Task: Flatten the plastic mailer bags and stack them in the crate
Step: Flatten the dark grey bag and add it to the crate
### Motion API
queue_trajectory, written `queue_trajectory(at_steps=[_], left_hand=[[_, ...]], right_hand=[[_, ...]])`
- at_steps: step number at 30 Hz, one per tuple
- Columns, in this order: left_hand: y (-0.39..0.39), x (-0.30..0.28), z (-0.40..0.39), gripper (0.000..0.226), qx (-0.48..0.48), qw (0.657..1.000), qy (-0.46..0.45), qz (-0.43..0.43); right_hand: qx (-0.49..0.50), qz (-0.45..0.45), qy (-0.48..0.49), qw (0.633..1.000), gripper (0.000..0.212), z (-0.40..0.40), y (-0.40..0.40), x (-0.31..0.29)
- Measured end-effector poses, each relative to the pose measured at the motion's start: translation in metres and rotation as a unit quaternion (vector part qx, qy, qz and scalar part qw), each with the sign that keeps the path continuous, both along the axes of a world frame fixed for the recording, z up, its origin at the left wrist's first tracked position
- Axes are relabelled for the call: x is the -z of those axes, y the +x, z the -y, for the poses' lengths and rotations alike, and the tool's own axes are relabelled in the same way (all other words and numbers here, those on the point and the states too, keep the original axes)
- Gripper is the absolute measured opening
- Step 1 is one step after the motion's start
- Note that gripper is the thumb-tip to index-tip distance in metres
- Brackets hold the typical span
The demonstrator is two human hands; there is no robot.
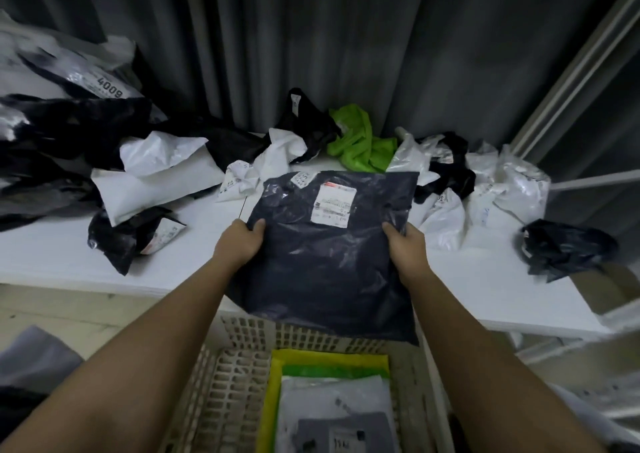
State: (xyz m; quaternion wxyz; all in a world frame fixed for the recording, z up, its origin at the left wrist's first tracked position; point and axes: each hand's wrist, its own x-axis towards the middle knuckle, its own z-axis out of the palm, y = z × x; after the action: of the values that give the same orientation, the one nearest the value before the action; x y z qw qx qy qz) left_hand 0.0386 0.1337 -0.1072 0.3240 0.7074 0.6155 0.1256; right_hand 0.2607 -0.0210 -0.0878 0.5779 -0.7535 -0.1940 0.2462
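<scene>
Now both hands on black mailer (329,255)

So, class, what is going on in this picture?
A person holds a flattened dark mailer bag by its sides, left hand and right hand gripping it above a slatted crate. Flat bags already lie stacked in the crate. Crumpled bags wait on the white table.

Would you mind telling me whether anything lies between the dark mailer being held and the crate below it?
Nothing visible does: the dark mailer hangs over the crate's open top, where only flat stacked bags lie.
</scene>
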Motion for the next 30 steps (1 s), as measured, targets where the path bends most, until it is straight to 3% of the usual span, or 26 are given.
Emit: queue_trajectory(at_steps=[3,5,9,11,16,17,21,26,27,28,30], left_hand=[[-0.017,-0.007,0.02,0.065,0.013,0.994,-0.07,0.079],[-0.03,-0.009,0.038,0.056,0.016,0.984,-0.104,0.142],[-0.059,-0.007,0.076,0.028,0.021,0.952,-0.184,0.245],[-0.077,0.003,0.098,0.016,0.061,0.957,-0.199,0.204],[-0.107,0.047,0.148,0.015,0.115,0.96,-0.224,0.121],[-0.11,0.057,0.155,0.005,0.127,0.96,-0.224,0.113],[-0.115,0.103,0.172,0.036,0.172,0.967,-0.19,0.008],[-0.103,0.15,0.174,0.048,0.184,0.966,-0.163,-0.077],[-0.098,0.156,0.173,0.049,0.192,0.965,-0.155,-0.091],[-0.096,0.162,0.173,0.051,0.202,0.959,-0.159,-0.116],[-0.091,0.175,0.172,0.057,0.24,0.939,-0.18,-0.169]], right_hand=[[-0.031,-0.054,0.08,0.995,0.011,0.034,-0.01,-0.014],[-0.031,-0.091,0.098,0.99,0.013,0.059,-0.017,-0.018],[-0.016,-0.089,0.043,0.995,0.016,0.105,-0.03,-0.01],[-0.016,-0.044,-0.01,0.999,0.016,0.129,-0.041,0.002],[-0.068,0.051,-0.154,0.984,0.007,0.176,-0.063,0.059],[-0.083,0.07,-0.187,0.976,0.02,0.182,-0.065,0.073],[-0.126,0.111,-0.306,0.937,0.052,0.199,-0.076,0.111],[-0.1,0.121,-0.384,0.91,0.066,0.197,-0.079,0.133],[-0.101,0.148,-0.4,0.899,0.072,0.196,-0.078,0.136],[-0.124,0.239,-0.426,0.864,0.082,0.195,-0.078,0.138],[-0.243,0.451,-0.434,0.741,0.103,0.186,-0.081,0.146]])
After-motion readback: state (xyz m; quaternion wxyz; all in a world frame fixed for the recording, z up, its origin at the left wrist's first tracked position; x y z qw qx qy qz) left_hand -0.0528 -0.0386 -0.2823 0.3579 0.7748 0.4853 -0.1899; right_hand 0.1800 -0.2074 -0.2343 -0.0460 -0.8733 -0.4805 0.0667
